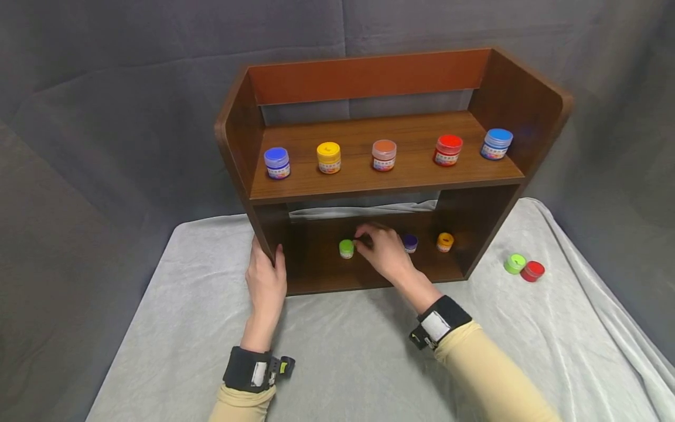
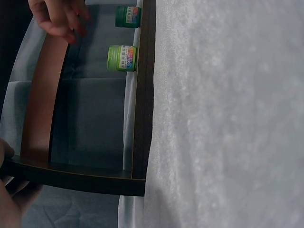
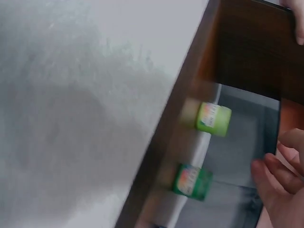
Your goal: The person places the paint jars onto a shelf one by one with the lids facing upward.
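Observation:
My left hand (image 1: 266,278) grips the left side panel of a brown two-tier wooden shelf (image 1: 385,189), thumb and fingers on either side of the panel. Inside the lower tier, my right hand (image 1: 387,252) hovers with loosely bent fingers and nothing between them. A light green paint jar (image 1: 346,248) stands just left of its fingertips. In the right wrist view a dark green paint jar (image 3: 193,182) stands beside the light green one; the hand hides it in the head view. A purple paint jar (image 1: 409,243) is partly behind the right hand.
An orange-yellow jar (image 1: 445,242) stands at the lower tier's right. On the upper tier is a row of several jars, from a blue-violet jar (image 1: 277,163) to a blue jar (image 1: 496,144). A green jar (image 1: 515,264) and a red jar (image 1: 532,271) lie on the cloth, right of the shelf.

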`<state>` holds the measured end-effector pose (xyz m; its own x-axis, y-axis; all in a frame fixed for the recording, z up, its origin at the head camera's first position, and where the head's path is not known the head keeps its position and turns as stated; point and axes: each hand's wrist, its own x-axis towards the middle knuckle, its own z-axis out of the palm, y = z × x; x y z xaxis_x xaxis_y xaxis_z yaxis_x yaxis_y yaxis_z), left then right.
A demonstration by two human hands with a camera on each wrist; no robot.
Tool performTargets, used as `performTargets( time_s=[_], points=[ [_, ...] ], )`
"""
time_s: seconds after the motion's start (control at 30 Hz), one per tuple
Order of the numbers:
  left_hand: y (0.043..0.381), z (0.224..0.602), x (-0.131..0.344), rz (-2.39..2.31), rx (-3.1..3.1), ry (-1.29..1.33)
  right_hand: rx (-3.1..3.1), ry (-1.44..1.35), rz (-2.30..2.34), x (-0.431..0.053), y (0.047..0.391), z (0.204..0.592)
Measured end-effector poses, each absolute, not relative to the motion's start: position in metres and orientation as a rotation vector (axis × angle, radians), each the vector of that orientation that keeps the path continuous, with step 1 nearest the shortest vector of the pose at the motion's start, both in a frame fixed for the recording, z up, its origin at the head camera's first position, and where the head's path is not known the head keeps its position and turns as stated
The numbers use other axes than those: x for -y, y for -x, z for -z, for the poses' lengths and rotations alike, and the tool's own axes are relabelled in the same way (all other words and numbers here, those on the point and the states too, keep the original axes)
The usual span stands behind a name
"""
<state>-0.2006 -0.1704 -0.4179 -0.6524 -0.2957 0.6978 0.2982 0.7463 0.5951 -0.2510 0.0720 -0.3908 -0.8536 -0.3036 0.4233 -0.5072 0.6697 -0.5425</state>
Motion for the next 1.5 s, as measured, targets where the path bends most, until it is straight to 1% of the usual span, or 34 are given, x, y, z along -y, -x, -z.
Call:
performTargets(
  time_s=[0.5,0.8,1.0,1.2,1.5],
  points=[
    [0.202,0.420,0.171,0.890,2.099,0.008,2.733,-0.754,-0.963,-0.140,0.229,0.367],
    [0.202,0.420,0.170,0.895,2.086,0.015,2.803,-0.878,-0.850,-0.198,0.217,0.351],
    [0.201,0.419,0.170,0.900,2.081,0.015,2.849,-0.854,-0.777,-0.229,0.210,0.351],
    [0.200,0.416,0.172,0.908,2.107,0.015,2.857,-0.846,-0.755,-0.244,0.205,0.349],
    [0.201,0.418,0.172,0.920,2.118,0.021,2.921,-0.975,-0.655,-0.280,0.202,0.347]
  ],
)
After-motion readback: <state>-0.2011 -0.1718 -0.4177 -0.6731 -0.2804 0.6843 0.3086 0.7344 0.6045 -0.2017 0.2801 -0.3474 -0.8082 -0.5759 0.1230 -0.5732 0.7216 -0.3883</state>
